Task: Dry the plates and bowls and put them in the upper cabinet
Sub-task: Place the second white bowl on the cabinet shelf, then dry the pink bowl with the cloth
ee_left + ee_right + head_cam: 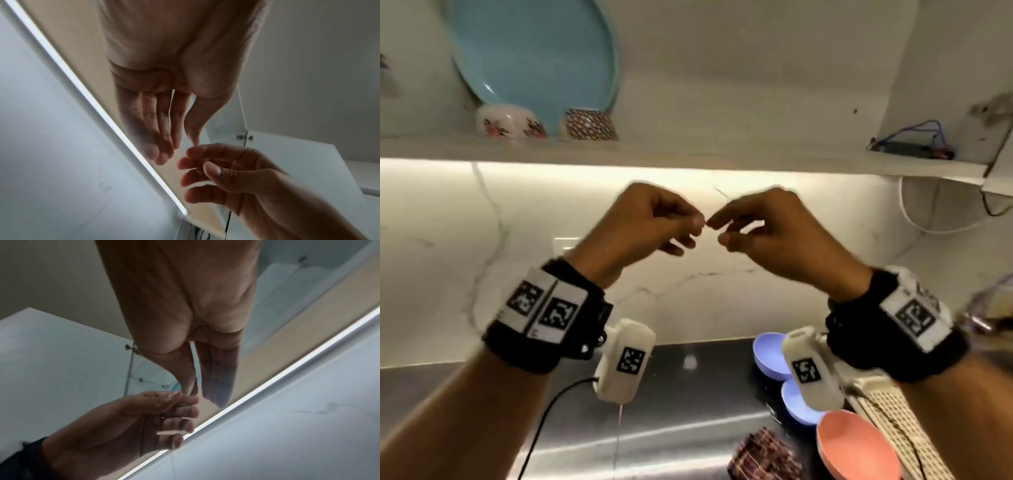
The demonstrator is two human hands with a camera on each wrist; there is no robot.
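plates and bowls wait on the steel counter point(671, 425), below and to the right of both raised hands: two lavender bowls point(770, 356) and a coral plate point(856, 445), smooth, matte, plastic-looking and round, lying just beside a perforated white rack point(887, 421). a dark checked cloth point(763, 459) lies near them, below the gap between the hands. the left hand point(643, 226) and right hand point(763, 229) hang in front of the veined marble backsplash point(482, 260), fingertips nearly meeting, fingers loosely curled and holding nothing; the wrist views show both palms bare, thumb close to forefinger with nothing visibly pinched.

the next move, as i judge it, turns on a drop down and to the right. the right hand is the nearer one to the dishes, which lie almost straight beneath its wrist; the left hand is closer to the cloth. round dishes have no long axis, so a rim grip from any side should do.

above and to the left of the hands, the cabinet shelf point(688, 154) already carries a large glossy turquoise plate point(534, 54) leaning upright against the back, with a floral white bowl point(506, 121) and a patterned bowl point(589, 125) in front of it. bare shelf lies directly above the hands.
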